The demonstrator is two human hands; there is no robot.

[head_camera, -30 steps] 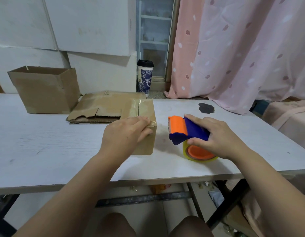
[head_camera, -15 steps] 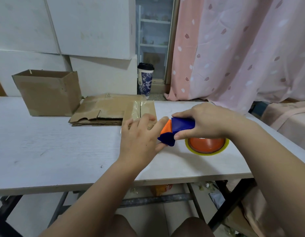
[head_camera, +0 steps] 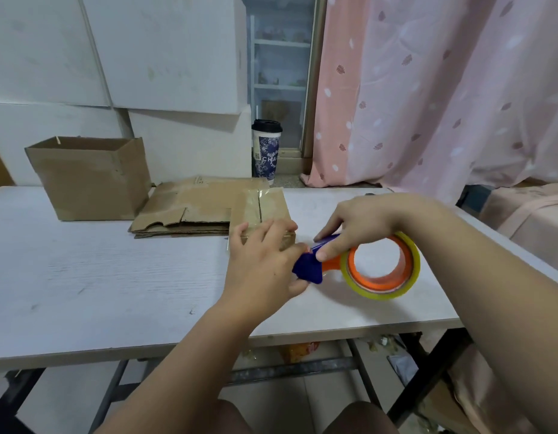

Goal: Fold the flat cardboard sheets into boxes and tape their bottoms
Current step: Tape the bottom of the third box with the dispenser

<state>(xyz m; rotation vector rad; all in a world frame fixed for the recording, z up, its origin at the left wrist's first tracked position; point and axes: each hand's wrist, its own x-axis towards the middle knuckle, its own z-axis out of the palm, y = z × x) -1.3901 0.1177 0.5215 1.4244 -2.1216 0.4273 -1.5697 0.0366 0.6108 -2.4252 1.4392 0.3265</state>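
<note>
The left hand point(head_camera: 262, 264) lies flat, fingers pressing the near edge of the taped box point(head_camera: 271, 205) at the table's point(head_camera: 99, 277) middle. Just right, the right hand point(head_camera: 365, 223) grips the tape dispenser point(head_camera: 349, 267), tilted. Flat cardboard sheets point(head_camera: 190, 208) lie far left of the box.

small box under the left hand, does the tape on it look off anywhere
Slightly. The clear tape over the seam of the small box looks wrinkled, and a loose tail seems to stick out past the near left corner, beside the left hand, not pressed down. Nothing else stands out.
</note>
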